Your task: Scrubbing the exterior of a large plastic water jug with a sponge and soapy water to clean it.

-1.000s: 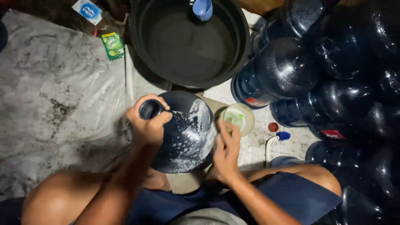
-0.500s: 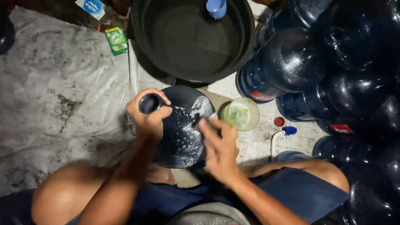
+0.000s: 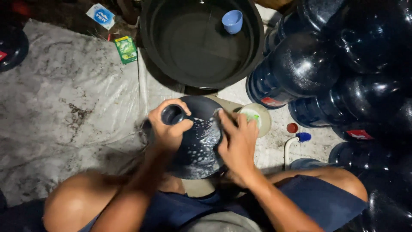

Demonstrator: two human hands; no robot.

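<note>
A large dark blue water jug (image 3: 198, 146), streaked with white suds, is tilted between my knees. My left hand (image 3: 169, 131) grips its neck just below the open mouth (image 3: 172, 114). My right hand (image 3: 237, 141) lies flat on the jug's soapy shoulder, fingers pointing up; whether something is under the palm is hidden. Just beyond my right hand sits a small pale bowl (image 3: 262, 118) with green soapy stuff in it.
A big black tub (image 3: 253, 25) of water with a floating blue cup (image 3: 232, 20) stands ahead. Several dark blue jugs (image 3: 300, 64) are stacked at right. A red cap (image 3: 292, 127), a white brush with blue bristles (image 3: 296, 139) and green (image 3: 126, 49) and blue (image 3: 99, 15) sachets lie on the floor.
My right hand has moved left from beside the bowl onto the jug's sudsy shoulder. The left hand keeps its hold on the neck.
</note>
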